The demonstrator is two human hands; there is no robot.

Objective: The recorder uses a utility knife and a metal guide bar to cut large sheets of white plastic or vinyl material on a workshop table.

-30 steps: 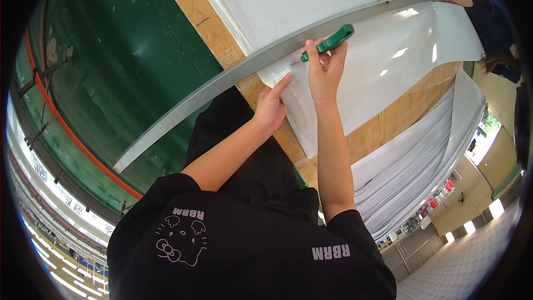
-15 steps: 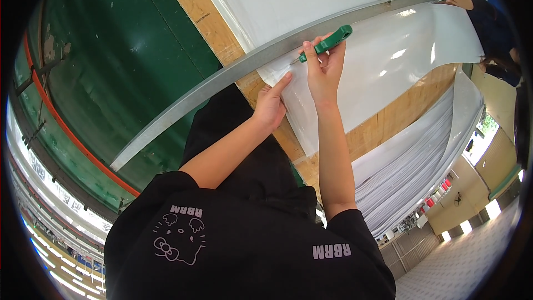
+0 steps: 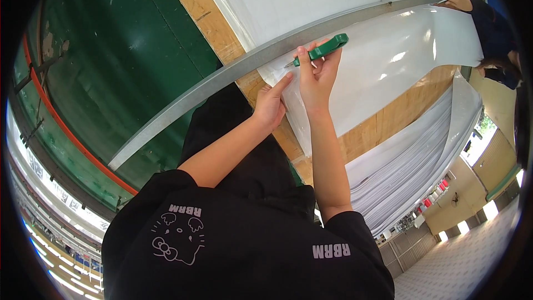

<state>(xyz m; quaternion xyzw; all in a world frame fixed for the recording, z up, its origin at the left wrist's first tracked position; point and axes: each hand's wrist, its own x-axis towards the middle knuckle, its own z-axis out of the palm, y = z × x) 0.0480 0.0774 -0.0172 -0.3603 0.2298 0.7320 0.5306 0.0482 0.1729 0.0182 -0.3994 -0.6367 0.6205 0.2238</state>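
My right hand [image 3: 316, 78] grips a green-handled cutting tool [image 3: 327, 45], its thin metal tip at the white plastic sheet [image 3: 377, 66] just below a long grey metal straightedge [image 3: 177, 100]. My left hand [image 3: 272, 103] pinches the near left edge of that sheet, its thumb on top, close to the tool's tip; its other fingers are partly hidden. The straightedge crosses the sheet and a plywood board [image 3: 222, 36], its left end out over a green surface [image 3: 127, 28].
At the far right another person's hand [image 3: 459, 1], in a dark sleeve, is at the straightedge's far end. A thick stack of white sheets [image 3: 400, 166] lies at the right below a plywood strip [image 3: 388, 111]. An orange-red rail [image 3: 78, 139] runs along the left.
My right hand and the green tool have moved slightly down and left along the straightedge, toward my left thumb. My left hand has barely moved.
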